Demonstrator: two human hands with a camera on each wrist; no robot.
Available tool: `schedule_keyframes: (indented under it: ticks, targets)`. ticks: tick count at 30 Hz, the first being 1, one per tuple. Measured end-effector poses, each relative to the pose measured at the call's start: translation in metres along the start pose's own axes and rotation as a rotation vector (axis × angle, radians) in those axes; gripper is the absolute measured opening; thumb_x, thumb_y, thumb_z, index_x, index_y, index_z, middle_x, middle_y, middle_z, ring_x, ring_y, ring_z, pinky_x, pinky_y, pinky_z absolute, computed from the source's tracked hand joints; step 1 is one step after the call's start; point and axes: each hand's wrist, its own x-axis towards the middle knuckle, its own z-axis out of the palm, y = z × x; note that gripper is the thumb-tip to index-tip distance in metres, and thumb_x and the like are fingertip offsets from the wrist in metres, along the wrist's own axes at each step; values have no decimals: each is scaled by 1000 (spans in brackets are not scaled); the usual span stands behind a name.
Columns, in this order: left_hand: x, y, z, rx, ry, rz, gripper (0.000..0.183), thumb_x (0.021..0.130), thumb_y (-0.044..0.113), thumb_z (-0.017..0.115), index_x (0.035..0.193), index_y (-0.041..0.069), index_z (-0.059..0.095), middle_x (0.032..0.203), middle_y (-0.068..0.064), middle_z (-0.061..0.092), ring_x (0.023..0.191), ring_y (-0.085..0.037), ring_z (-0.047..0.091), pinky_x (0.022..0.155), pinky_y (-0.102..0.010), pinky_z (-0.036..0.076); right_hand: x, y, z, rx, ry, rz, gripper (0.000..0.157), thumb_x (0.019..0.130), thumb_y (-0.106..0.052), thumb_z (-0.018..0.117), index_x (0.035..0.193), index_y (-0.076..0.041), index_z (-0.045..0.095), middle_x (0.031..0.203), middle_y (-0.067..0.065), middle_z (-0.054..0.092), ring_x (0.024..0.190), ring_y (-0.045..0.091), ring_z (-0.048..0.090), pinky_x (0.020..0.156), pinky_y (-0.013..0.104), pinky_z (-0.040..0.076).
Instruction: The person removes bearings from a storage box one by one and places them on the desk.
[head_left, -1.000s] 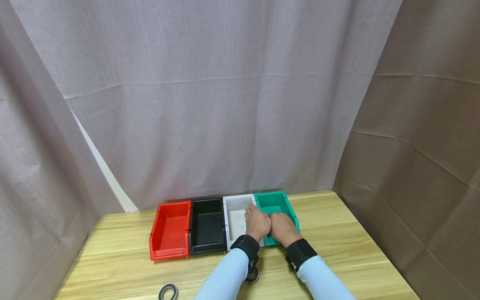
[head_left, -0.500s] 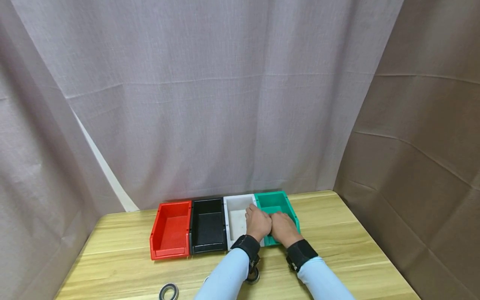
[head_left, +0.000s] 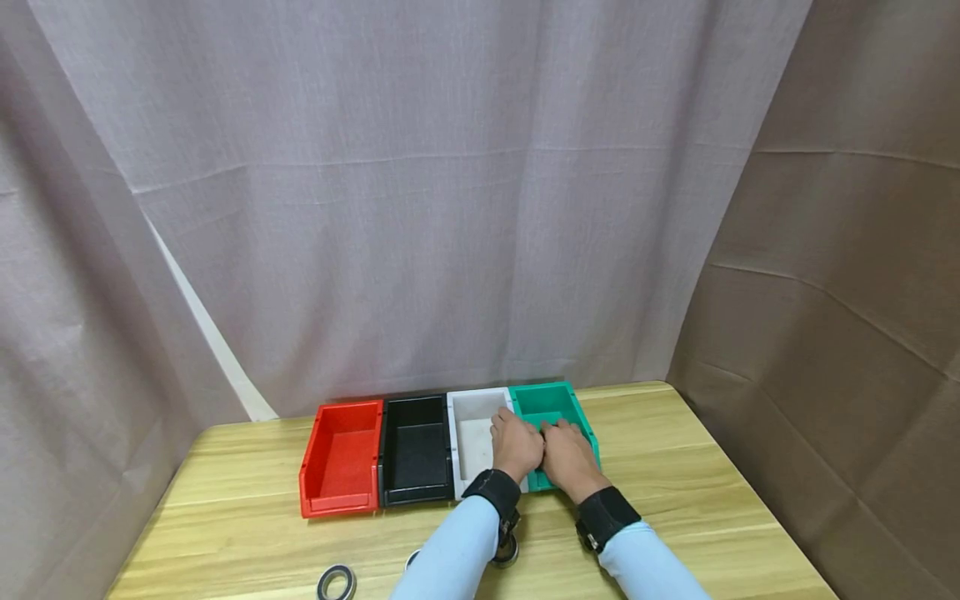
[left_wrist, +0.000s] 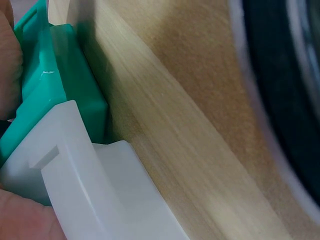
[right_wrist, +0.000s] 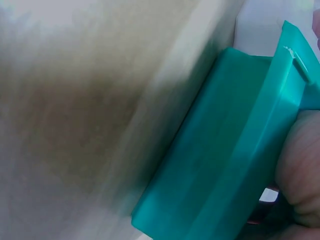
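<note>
My left hand [head_left: 517,446] lies over the right side of the white bin [head_left: 472,442], at the wall it shares with the green bin [head_left: 540,400]. My right hand [head_left: 568,458] reaches into the front of the green bin, close beside the left hand. Left wrist view: part of a hand [left_wrist: 25,217] shows inside the white bin's front lip. Right wrist view: the right hand [right_wrist: 302,165] is behind the green front wall, with something dark [right_wrist: 280,215] partly visible beneath it. Most fingertips of both hands are hidden, so any grip is unclear.
A red bin [head_left: 345,458] and a black bin [head_left: 416,454] complete the row on the wooden table [head_left: 247,542]. One ball bearing [head_left: 349,581] lies in front; another bearing [head_left: 512,557] is partly behind the left wrist. Curtains [head_left: 420,250] hang behind the table.
The fingers of my right hand have lifted and straightened a little, and its wrist has shifted slightly right. My left hand stays almost in place.
</note>
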Motion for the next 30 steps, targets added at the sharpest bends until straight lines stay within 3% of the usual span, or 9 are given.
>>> schedule_keyframes:
  ticks: [3, 9, 18, 30]
  targets:
    - [3, -1, 1, 2, -25, -25, 35, 102, 10, 46, 126, -15, 46, 112, -28, 49, 106, -45, 50, 99, -58, 46, -3, 0, 0, 16, 22, 4, 38, 99, -10, 70, 135, 4, 68, 119, 25, 71, 110, 44, 66, 101, 54, 55]
    - [6, -4, 3, 23, -73, -45, 43, 105, 12, 45, 137, -16, 42, 120, -29, 49, 112, -45, 50, 103, -56, 46, -19, 2, -4, 41, 49, 12, 48, 98, -6, 71, 144, 4, 63, 135, 30, 66, 118, 48, 64, 102, 55, 57]
    - [2, 0, -2, 24, -69, -33, 38, 106, 12, 45, 133, -14, 44, 117, -26, 50, 111, -42, 51, 101, -56, 47, -59, 0, -24, 79, 164, -29, 47, 99, -7, 72, 144, 5, 63, 136, 29, 65, 126, 46, 64, 104, 55, 57]
    - [3, -3, 2, 36, -52, -31, 37, 107, 13, 45, 132, -15, 44, 116, -27, 50, 110, -43, 51, 100, -56, 47, -86, -11, -36, 109, 113, -17, 44, 101, -7, 70, 143, 2, 64, 136, 25, 65, 129, 43, 64, 107, 56, 55]
